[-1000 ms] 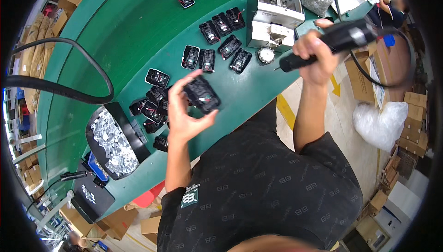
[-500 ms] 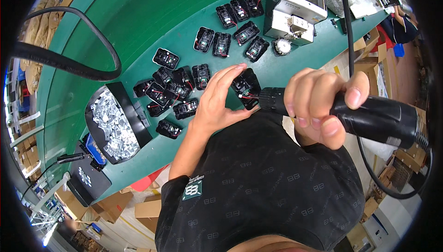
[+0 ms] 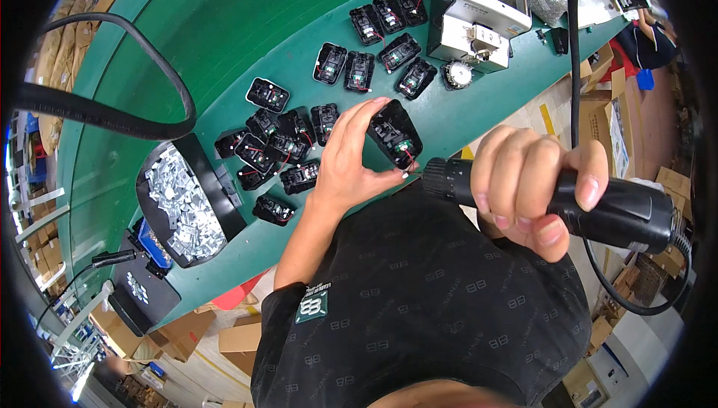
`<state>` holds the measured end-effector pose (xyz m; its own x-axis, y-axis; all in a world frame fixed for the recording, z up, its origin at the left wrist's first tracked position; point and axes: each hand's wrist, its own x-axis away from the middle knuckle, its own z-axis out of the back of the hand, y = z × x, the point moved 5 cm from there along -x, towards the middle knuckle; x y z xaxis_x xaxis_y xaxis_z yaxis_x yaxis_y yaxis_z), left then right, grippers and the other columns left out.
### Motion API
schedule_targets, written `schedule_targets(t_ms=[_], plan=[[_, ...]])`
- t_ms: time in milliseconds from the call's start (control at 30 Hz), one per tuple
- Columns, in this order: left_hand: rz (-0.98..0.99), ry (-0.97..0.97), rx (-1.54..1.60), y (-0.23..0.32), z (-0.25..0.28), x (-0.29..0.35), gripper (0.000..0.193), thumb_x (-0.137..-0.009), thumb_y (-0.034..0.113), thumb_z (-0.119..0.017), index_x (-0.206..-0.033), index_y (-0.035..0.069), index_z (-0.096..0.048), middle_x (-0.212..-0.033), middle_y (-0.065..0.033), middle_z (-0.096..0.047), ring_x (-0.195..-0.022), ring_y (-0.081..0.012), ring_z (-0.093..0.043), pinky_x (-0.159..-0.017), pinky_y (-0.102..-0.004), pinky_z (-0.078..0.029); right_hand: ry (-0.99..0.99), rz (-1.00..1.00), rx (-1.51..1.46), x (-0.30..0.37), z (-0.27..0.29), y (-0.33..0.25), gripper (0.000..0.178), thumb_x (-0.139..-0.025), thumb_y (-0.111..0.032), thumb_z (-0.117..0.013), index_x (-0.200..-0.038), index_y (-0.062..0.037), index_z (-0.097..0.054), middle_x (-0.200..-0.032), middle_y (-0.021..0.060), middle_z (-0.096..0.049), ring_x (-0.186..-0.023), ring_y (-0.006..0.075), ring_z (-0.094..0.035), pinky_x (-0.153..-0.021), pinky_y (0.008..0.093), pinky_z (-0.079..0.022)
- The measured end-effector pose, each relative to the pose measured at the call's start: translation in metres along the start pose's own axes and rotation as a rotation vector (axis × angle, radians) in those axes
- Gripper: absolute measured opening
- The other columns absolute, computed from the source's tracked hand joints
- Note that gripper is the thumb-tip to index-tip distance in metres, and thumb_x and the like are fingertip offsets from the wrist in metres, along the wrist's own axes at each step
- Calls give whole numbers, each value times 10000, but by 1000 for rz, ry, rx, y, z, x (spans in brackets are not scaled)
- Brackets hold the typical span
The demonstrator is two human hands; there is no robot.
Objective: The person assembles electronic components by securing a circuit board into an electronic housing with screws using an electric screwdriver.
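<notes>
A black plastic housing (image 3: 396, 133) with a small green circuit board and red wires inside is gripped by my left hand (image 3: 351, 157), tilted up at the table's near edge. In my right hand (image 3: 532, 180) is a black corded electric screwdriver (image 3: 617, 210), its fingers wrapped around the body. The screwdriver's ribbed nose (image 3: 440, 178) points left, just beside the housing's lower right corner. Its bit cannot be made out. Several similar housings (image 3: 286, 145) lie clustered left of my left hand, and more (image 3: 359, 71) lie beyond it.
On the left, a black bin (image 3: 224, 217) holds grey metal pieces, with a blue tray (image 3: 153, 242) beside it. A white and black machine (image 3: 479, 19) stands at the back right. Black cables hang at the left (image 3: 112, 112) and right (image 3: 574, 56). Another person (image 3: 649, 41) is at the far right.
My left hand has turned the housing, raising it slightly so its inside shows more. The screwdriver has shifted a little right and down, away from the housing.
</notes>
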<state>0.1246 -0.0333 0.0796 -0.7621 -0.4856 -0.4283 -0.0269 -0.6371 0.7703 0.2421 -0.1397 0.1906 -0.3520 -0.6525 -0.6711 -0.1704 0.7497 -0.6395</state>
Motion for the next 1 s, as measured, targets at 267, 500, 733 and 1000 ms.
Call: schedule_targets(t_ms=[267, 500, 733, 1000], plan=[[-18, -14, 46, 0, -4, 0, 826, -523, 170, -842, -1243, 10, -469, -1176, -146, -565, -1087, -303, -548, -926, -383, -451, 19, 28, 73, -3, 6, -6, 311, -852, -151, -595, -1134, -204, -474, -630, -65, -524, -517, 59, -528, -515, 219, -442], [32, 12, 214, -7, -4, 9, 889, -514, 199, -846, -1275, -1, -431, -1165, -152, -586, -1057, -305, -578, -917, -386, -457, -25, 28, -61, 0, 15, 2, 394, -808, -55, -562, -1124, -195, -373, -654, -21, -476, -516, 125, -512, -513, 291, -462], [-60, 30, 265, -9, -4, 13, 851, -555, 158, -806, -1305, 16, -430, -1200, -188, -558, -1021, -301, -586, -872, -369, -466, 33, -37, -10, -2, 16, 6, 322, -854, -142, -579, -1147, -203, -460, -646, -58, -490, -544, 80, -522, -542, 247, -442], [-122, -17, 266, -3, 3, 8, 426, -574, 122, -745, -992, 60, -685, -1276, -236, -461, -930, -258, -584, -790, -319, -471, 32, -48, -72, 1, 20, 11, 392, -834, -97, -571, -1156, -200, -373, -645, -20, -461, -520, 132, -496, -538, 311, -444]])
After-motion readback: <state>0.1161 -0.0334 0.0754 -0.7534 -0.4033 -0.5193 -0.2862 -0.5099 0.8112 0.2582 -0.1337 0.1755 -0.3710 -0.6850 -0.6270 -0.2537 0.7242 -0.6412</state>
